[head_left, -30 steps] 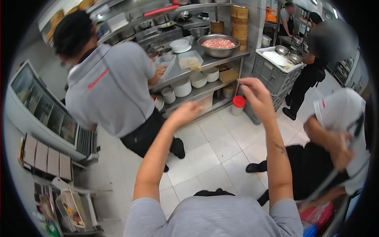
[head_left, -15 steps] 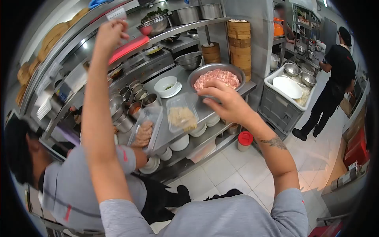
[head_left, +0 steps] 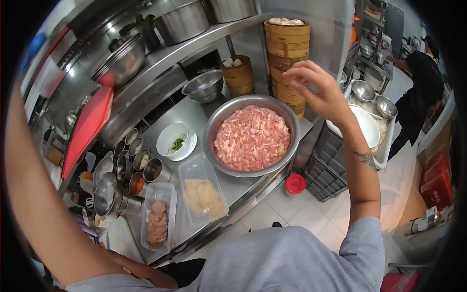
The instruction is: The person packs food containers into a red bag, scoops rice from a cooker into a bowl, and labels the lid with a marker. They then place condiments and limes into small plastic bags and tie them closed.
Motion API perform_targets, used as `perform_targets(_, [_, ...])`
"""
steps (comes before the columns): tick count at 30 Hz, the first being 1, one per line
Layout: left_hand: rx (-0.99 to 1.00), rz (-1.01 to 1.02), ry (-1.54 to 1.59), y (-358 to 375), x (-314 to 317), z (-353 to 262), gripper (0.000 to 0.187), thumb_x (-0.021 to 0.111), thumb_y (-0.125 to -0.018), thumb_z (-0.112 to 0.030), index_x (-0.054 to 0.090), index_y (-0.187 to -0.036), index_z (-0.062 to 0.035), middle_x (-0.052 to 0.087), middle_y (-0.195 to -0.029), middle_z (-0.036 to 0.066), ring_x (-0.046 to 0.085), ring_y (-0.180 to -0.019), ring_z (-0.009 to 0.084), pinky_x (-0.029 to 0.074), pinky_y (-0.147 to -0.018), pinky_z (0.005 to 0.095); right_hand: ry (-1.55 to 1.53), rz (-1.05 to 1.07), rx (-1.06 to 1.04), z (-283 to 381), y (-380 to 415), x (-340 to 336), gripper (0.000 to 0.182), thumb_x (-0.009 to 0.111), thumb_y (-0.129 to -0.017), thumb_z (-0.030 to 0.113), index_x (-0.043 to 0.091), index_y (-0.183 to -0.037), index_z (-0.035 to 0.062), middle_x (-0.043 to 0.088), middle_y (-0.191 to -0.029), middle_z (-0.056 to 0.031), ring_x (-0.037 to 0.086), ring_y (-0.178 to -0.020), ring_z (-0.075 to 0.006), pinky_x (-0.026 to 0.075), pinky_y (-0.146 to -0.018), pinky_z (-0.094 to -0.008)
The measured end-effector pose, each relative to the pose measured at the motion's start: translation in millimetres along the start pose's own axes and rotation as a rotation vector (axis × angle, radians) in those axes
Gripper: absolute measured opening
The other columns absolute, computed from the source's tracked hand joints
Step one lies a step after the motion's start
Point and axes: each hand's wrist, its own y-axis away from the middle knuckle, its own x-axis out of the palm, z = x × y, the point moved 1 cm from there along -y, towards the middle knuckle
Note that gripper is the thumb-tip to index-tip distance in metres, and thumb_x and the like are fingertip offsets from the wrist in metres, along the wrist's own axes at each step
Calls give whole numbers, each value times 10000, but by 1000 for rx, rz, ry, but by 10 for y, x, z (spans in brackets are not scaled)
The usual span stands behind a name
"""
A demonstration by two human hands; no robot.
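My right hand (head_left: 318, 90) is raised in front of the bamboo steamers (head_left: 287, 53), its fingers loosely bent, apart and holding nothing. Below and left of it, a large metal bowl (head_left: 210, 146) holds chopped raw pink meat (head_left: 252, 138). My left forearm runs up along the left edge; its hand is out of view. Left of the bowl are a clear tub (head_left: 192, 171) with pale, flat food (head_left: 202, 194) and another clear tub (head_left: 170, 193) with brownish meat pieces (head_left: 157, 226). A white bowl (head_left: 168, 138) holds chopped greens.
Metal cups (head_left: 153, 169) crowd the counter's left. Above hangs a shelf (head_left: 194, 41) with pots and a red folder (head_left: 87, 131). A co-worker's arm (head_left: 136, 267) shows at lower left. A person in black (head_left: 421, 87) stands at far right, beyond a crate (head_left: 323, 170).
The view has moved closer to the counter and the meat bowl. My left hand has gone out of the frame. My right hand now appears higher and farther right, beside the steamers.
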Motion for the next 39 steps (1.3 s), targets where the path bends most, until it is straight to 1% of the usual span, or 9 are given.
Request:
perform_targets(2, [2,59,373,849,-344,-93,215,614,-814,-218,694,-975,-99,669,-985,114,629,-904,297,499,-710,409,11,5,86,-196,-18,-12,169,570,-862,47,618,-1023,32,584,-980,-88,597,-871,-206,480,-742,-297])
perform_targets(5, [-26,371,711,2354,-870,-142,213,606,-818,-207,686,-976,-89,663,-985,116,624,-900,296,497,-709,404,66,6,200,-327,70,-10,185,561,-864,24,621,-1039,26,597,-986,-67,576,-853,-162,464,-753,-264])
perform_targets(10, [-163,1085,763,4575,-1719,47,209,592,-824,-189,674,-978,-73,654,-985,120,616,-893,295,493,-707,396,102,46,467,-456,369,11,197,551,-874,29,613,-1060,11,586,-981,-51,546,-813,-122,441,-740,-242])
perform_targets(14, [-248,1401,665,5390,-2048,251,206,581,-829,-174,664,-979,-59,647,-985,123,609,-887,293,491,-705,389,119,78,574,-439,448,151,191,544,-888,40,605,-1065,0,579,-1009,-54,553,-829,-113,445,-742,-232])
perform_targets(18, [-267,1441,692,5514,-1896,96,203,570,-833,-159,654,-980,-46,639,-985,126,603,-882,292,488,-704,382,113,72,565,-443,529,397,191,547,-873,22,603,-1055,10,577,-991,-73,568,-842,-167,463,-738,-271])
perform_targets(25, [-151,1199,938,4864,-974,-706,198,551,-842,-134,637,-982,-23,626,-986,131,591,-872,289,483,-701,371,234,76,607,-226,1055,487,188,562,-842,60,601,-1025,49,558,-960,-122,587,-825,-295,479,-720,-357])
perform_targets(31, [53,616,1273,3105,-249,-2036,194,534,-849,-112,622,-984,-3,615,-986,136,582,-864,287,479,-699,360,369,-26,748,178,1817,330,179,591,-840,83,618,-1016,59,579,-983,-107,592,-908,-273,485,-763,-345])
perform_targets(35, [138,107,1504,1436,-808,-2669,191,523,-854,-97,612,-985,10,607,-986,139,575,-858,286,476,-697,354,334,-124,781,642,2212,195,159,574,-873,126,620,-1007,53,580,-975,-104,593,-908,-270,486,-773,-340])
perform_targets(39, [251,-353,1750,40,-2235,-2804,189,512,-858,-82,602,-986,24,600,-986,142,569,-853,285,473,-695,347,266,-287,959,1299,2647,-501,200,542,-915,168,618,-1062,57,602,-965,-78,607,-884,-194,488,-768,-309])
